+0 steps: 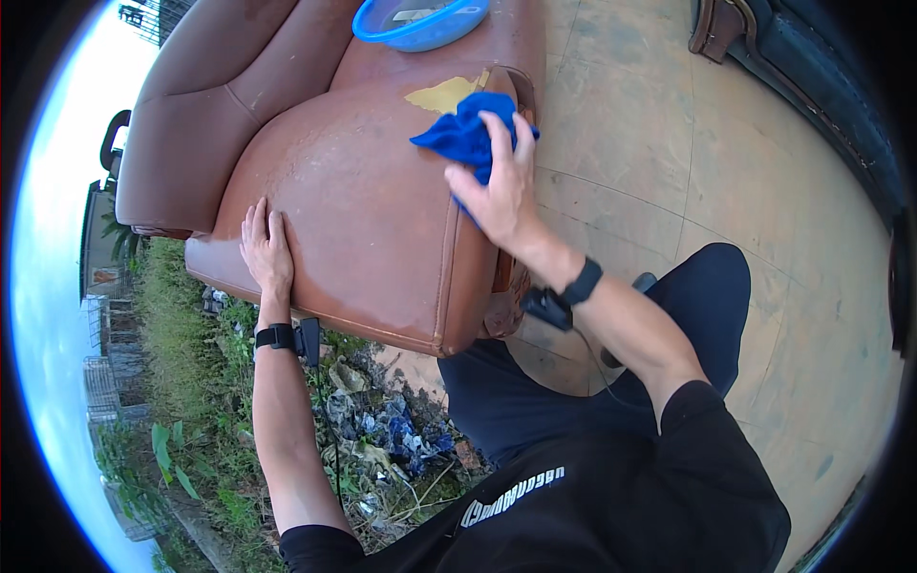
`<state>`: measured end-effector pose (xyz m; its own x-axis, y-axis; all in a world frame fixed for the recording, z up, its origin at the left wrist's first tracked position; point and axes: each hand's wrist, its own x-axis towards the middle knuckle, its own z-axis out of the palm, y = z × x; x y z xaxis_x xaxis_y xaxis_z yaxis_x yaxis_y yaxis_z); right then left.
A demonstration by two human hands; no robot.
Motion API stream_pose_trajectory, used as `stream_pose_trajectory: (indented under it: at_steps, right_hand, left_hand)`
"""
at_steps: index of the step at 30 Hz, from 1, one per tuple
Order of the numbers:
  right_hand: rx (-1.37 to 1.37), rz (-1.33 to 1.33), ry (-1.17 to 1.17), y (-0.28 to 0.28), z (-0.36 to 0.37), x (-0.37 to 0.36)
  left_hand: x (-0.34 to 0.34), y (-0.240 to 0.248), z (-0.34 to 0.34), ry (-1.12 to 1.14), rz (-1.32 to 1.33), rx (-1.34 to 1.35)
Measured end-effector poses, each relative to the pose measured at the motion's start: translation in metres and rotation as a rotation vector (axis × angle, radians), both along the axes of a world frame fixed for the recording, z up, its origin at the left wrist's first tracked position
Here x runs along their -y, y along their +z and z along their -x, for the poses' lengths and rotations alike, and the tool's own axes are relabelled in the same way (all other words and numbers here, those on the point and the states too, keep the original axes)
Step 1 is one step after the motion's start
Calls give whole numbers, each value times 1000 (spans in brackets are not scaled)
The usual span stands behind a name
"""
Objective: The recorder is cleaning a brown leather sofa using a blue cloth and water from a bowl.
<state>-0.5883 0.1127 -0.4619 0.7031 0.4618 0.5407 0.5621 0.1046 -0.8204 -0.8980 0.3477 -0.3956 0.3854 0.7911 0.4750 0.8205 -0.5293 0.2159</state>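
Note:
A reddish-brown leather sofa (353,210) stretches away in front of me, its seat partly damp-looking. Flat on the seat's left side rests my left hand (266,250), fingers extended and holding nothing. My right hand (504,186) grips a crumpled blue cloth (468,134) at the seat's right front edge. Just beyond the cloth, a patch of torn covering (444,95) shows yellowish material underneath. A blue plastic basin (420,31) sits farther along the seat, with something pale inside that I cannot make out.
Beige floor tiles (621,143) lie to the right of the sofa. A dark piece of furniture (802,86) curves along the far right. Weeds (181,353) and scattered litter (401,430) cover the ground below the sofa's near end.

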Motion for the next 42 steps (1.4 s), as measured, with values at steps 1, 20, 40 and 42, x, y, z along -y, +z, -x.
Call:
stream_pose_trajectory:
  at_steps: [1,20,40,42]
  right_hand:
    - [5,8,65,6,26,26]
    - [-113,-212,-1,-20,-74,-54]
    - [-208,-169,156,-34,11,32]
    - [-195,-165,164,-29,6,28]
  left_hand:
    - [1,2,3,2,-6,3]
    - [-2,1,-4,-89,8,49]
    - [-4,1,-4,-109,143,130]
    - [-6,0,2,-112,132,125]
